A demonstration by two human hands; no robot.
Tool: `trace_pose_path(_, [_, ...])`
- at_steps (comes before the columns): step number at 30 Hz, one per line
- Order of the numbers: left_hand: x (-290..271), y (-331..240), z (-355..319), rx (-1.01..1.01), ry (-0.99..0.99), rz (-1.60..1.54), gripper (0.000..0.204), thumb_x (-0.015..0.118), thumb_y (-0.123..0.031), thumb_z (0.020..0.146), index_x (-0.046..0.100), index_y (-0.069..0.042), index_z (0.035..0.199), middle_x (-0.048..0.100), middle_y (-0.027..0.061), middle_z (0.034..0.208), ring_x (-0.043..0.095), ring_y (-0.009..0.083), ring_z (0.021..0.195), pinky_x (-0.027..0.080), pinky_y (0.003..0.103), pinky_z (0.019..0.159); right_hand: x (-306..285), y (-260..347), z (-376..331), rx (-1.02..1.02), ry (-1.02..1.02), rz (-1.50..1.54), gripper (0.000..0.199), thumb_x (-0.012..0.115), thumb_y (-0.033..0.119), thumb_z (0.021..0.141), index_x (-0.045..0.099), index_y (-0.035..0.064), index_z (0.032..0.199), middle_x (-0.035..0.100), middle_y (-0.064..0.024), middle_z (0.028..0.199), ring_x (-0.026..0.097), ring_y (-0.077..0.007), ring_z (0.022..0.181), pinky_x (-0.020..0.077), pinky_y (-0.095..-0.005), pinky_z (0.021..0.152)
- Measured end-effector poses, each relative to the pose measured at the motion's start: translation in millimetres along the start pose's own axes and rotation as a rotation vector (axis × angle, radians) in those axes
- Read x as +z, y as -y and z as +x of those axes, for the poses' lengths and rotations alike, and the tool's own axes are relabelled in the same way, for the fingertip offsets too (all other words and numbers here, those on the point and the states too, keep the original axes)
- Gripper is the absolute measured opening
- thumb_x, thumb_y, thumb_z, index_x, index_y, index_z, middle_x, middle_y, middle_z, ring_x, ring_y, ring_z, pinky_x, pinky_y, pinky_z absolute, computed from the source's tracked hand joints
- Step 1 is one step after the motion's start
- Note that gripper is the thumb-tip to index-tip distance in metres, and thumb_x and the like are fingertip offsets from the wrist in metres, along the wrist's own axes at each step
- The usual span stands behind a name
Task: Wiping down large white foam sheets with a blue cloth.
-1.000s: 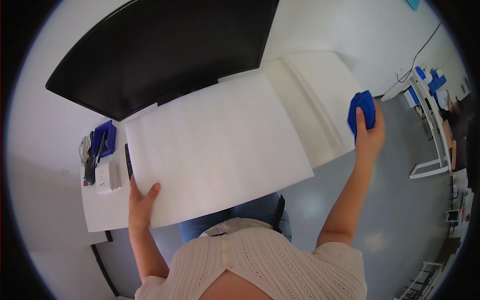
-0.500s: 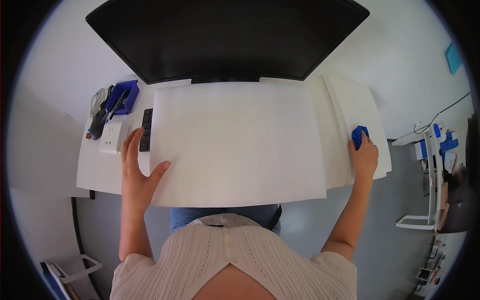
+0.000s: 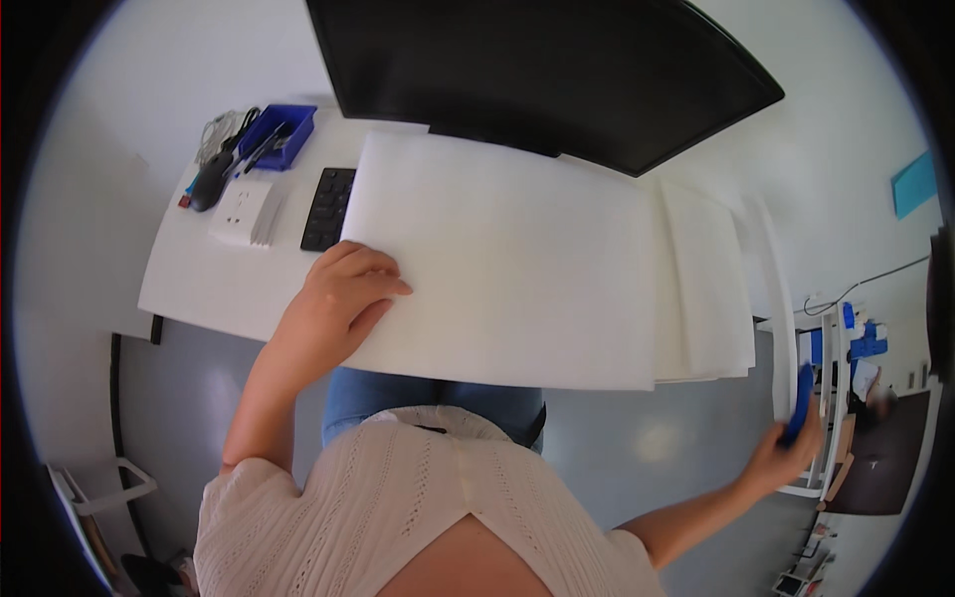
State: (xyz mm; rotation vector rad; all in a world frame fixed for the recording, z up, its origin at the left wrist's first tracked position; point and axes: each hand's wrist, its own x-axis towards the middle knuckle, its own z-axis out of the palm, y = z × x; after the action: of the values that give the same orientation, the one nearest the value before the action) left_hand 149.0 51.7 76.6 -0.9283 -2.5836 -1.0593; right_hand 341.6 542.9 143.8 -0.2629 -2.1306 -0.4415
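A large white sheet (image 3: 517, 269) lies across the desk. My left hand (image 3: 343, 294) rests on its left part, fingers bent and thumb apart, with nothing seen in it. Off the desk's right end, my right hand (image 3: 786, 453) grips a blue object (image 3: 800, 408). Edge-on and partly covered by the fingers, its kind is unclear. Beside the blue object rises a long, narrow, curved white piece (image 3: 782, 308); whether the hand holds it too, I cannot tell. Further white sheets (image 3: 701, 279) lie at the desk's right side.
A black monitor (image 3: 537, 70) stands at the back. Left of the large sheet are a black keyboard (image 3: 326, 209), white socket plates (image 3: 244, 211), a dark grey bulb-shaped tool (image 3: 210, 181) and a blue bin (image 3: 279, 134). A white-framed rack (image 3: 831, 398) stands beyond my right hand.
My right hand has lifted the blue object off the right-hand sheets and carried it right and toward me. My left hand has moved onto the large sheet, its fingers now bent. The view has turned.
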Motion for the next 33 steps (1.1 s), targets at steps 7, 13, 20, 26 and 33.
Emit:
trace_pose_path(7, [2.6, 8.5, 4.7, -0.1, -0.127, -0.25, 0.019, 0.067, 0.0, 0.088, 0.072, -0.002, 0.105, 0.069, 0.0104, 0.097, 0.063, 0.0252, 0.095, 0.05, 0.037, 0.086, -48.4, 67.8, -22.2, -0.306, -0.107, 0.074, 0.046, 0.053, -0.008, 0.076, 0.066, 0.0013, 0.118, 0.067, -0.0172, 0.109, 0.064, -0.0364, 0.097, 0.0534, -0.0471, 0.08])
trace_pose_path(13, [-4.9, 36.1, 22.1, -0.539, 0.038, -1.539, 0.039, 0.054, -0.022, 0.104, 0.056, 0.005, 0.132, 0.068, 0.0127, 0.115, 0.066, 0.0217, 0.1, 0.053, 0.034, 0.092, -5.6, 154.1, -2.7, -0.524, -0.208, 0.333, 0.021, 0.066, 0.006, 0.09, 0.065, 0.0177, 0.108, 0.07, -0.0098, 0.105, 0.066, -0.0331, 0.092, 0.0521, -0.043, 0.073])
trace_pose_path(20, [-7.5, 39.9, 17.3, -0.548, -0.004, -1.47, 0.051, 0.057, 0.002, 0.094, 0.042, 0.011, 0.142, 0.061, 0.0148, 0.131, 0.063, 0.0207, 0.115, 0.051, 0.033, 0.1, 44.9, 182.9, 6.0, -0.639, 0.334, 0.661, 0.037, 0.07, 0.006, 0.081, 0.072, 0.0186, 0.115, 0.065, -0.0089, 0.123, 0.061, -0.0323, 0.11, 0.048, -0.0411, 0.088])
trace_pose_path(26, [4.5, 60.4, 14.6, -0.532, -0.113, -1.406, 0.058, 0.057, 0.011, 0.088, 0.039, 0.011, 0.144, 0.055, 0.0143, 0.138, 0.057, 0.0188, 0.124, 0.045, 0.029, 0.105, 58.9, 190.1, 13.0, -0.453, 0.63, 0.883, 0.04, 0.063, 0.003, 0.082, 0.071, 0.0094, 0.12, 0.06, -0.0135, 0.131, 0.054, -0.0346, 0.119, 0.041, -0.0452, 0.103])
trace_pose_path(33, [11.0, 55.6, 14.0, -0.557, -0.033, -1.391, 0.058, 0.056, 0.01, 0.089, 0.04, 0.009, 0.144, 0.055, 0.0159, 0.139, 0.057, 0.0222, 0.124, 0.044, 0.033, 0.106, 25.0, 269.2, 43.2, -0.222, 0.431, 1.118, 0.032, 0.067, 0.0, 0.086, 0.073, 0.0058, 0.117, 0.065, -0.0138, 0.109, 0.064, -0.0273, 0.095, 0.053, -0.0364, 0.081])
